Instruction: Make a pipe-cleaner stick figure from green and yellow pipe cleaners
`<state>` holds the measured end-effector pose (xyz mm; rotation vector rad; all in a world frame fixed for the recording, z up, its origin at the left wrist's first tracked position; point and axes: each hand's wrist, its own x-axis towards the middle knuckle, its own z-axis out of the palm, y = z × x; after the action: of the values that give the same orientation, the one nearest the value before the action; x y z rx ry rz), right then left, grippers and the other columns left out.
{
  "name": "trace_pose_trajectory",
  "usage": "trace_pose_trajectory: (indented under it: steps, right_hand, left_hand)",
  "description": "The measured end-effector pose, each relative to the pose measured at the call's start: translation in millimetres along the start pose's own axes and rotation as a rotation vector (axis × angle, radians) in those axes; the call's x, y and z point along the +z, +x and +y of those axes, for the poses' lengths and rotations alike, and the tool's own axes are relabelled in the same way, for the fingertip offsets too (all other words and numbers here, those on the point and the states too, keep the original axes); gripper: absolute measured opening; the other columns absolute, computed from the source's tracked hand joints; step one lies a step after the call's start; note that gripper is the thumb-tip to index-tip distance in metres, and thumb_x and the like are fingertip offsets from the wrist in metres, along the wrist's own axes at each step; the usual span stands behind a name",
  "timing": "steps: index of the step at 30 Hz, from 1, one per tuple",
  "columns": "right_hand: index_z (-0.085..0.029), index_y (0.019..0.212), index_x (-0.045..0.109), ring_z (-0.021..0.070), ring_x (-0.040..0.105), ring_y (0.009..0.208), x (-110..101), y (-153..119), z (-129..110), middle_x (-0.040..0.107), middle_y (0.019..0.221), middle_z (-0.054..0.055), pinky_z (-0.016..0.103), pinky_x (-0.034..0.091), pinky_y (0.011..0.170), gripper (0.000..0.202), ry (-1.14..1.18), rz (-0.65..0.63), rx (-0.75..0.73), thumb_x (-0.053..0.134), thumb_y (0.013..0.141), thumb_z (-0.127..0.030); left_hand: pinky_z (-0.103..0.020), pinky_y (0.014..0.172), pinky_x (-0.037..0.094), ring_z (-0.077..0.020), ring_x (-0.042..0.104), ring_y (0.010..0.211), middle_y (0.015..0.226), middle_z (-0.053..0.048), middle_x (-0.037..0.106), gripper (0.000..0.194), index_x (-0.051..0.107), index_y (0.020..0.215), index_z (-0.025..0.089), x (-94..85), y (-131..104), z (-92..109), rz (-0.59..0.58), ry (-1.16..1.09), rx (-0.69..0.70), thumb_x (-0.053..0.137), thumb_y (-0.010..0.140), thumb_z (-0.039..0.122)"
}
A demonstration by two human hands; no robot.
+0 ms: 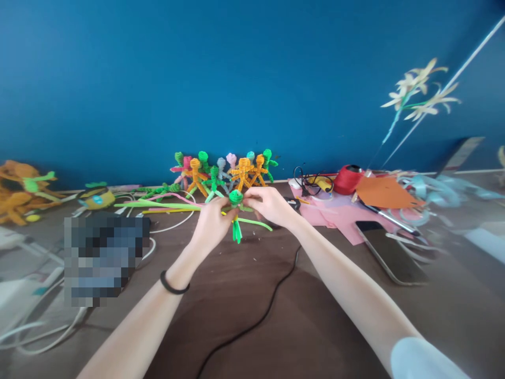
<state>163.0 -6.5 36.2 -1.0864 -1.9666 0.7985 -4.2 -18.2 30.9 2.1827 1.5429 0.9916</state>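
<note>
Between my two hands, above the brown table, is a pipe-cleaner figure (235, 198) with a round green head and green ends hanging below. My left hand (213, 221) is closed around its left side; a dark band circles that wrist. The fingers of my right hand (270, 204) pinch at the figure's right side, near the head. A bit of yellow shows between the hands, and the rest of the body is hidden by my fingers. Light green pipe cleaners (177, 204) stretch across behind my left hand, one end curving out to the right.
Several finished pipe-cleaner figures (240, 171) stand along the blue wall. To the right lie a red thread spool (347, 179), pink sheets (335, 218), an orange sheet (384, 191) and a phone (389, 252). A black cable (272, 305) crosses the table; white cables (71, 329) lie left.
</note>
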Motion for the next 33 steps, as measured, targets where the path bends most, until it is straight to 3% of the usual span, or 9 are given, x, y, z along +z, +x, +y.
trace_pose_trajectory:
  steps: [4,9,14,17,25,33]
  right_hand:
    - [-0.012,0.072,0.059,0.006,0.042,0.044,-6,3,7,0.055,0.056,-0.002,0.021,0.032,0.049,0.018,0.088,-0.047,0.02,0.054,0.077,-0.029]
    - [-0.013,0.077,0.057,0.0038,0.037,0.038,-9,4,16,0.059,0.057,-0.002,0.019,0.026,0.039,0.025,0.306,-0.17,0.086,0.058,0.075,-0.039]
    - [-0.016,0.076,0.052,0.0035,0.035,0.037,0,5,24,0.05,0.05,-0.006,0.017,0.025,0.038,0.028,0.471,-0.154,0.14,0.062,0.072,-0.042]
    - [-0.016,0.072,0.05,0.0035,0.035,0.038,7,4,26,0.045,0.048,-0.007,0.017,0.025,0.039,0.028,0.51,-0.138,0.125,0.063,0.071,-0.041]
    - [-0.015,0.06,0.046,0.0044,0.035,0.039,7,1,12,0.045,0.046,-0.006,0.02,0.027,0.043,0.033,0.261,-0.189,0.099,0.053,0.077,-0.043]
    - [-0.013,0.068,0.061,0.0066,0.039,0.05,9,-3,-6,0.05,0.054,-0.002,0.022,0.027,0.052,0.027,-0.165,-0.176,-0.025,0.048,0.082,-0.032]
  left_hand:
    - [-0.028,0.069,0.044,-0.02,0.059,0.073,0.076,-0.005,0.068,0.017,0.064,0.071,0.016,-4.0,0,2,-0.055,-0.018,0.031,0.052,0.072,0.028]
    - [-0.028,0.069,0.046,-0.0204,0.062,0.074,0.077,-0.003,0.07,0.021,0.068,0.079,0.015,-7.7,0,4,-0.14,-0.221,-0.007,0.059,0.07,0.033]
    - [-0.03,0.07,0.049,-0.0205,0.063,0.075,0.08,-0.003,0.07,0.025,0.068,0.085,0.015,-5.3,-1,3,-0.203,-0.471,-0.066,0.061,0.07,0.034]
    - [-0.031,0.071,0.05,-0.0209,0.064,0.075,0.077,-0.003,0.07,0.026,0.068,0.083,0.015,-5.3,-1,2,-0.18,-0.511,-0.082,0.062,0.069,0.036]
    - [-0.03,0.067,0.049,-0.0202,0.063,0.07,0.076,-0.005,0.067,0.027,0.065,0.08,0.012,-7.1,1,0,-0.001,-0.47,-0.15,0.062,0.068,0.036]
    - [-0.027,0.07,0.044,-0.0192,0.061,0.076,0.08,-0.006,0.067,0.021,0.064,0.074,0.013,-5.9,1,-2,0.138,-0.136,-0.086,0.055,0.072,0.031]
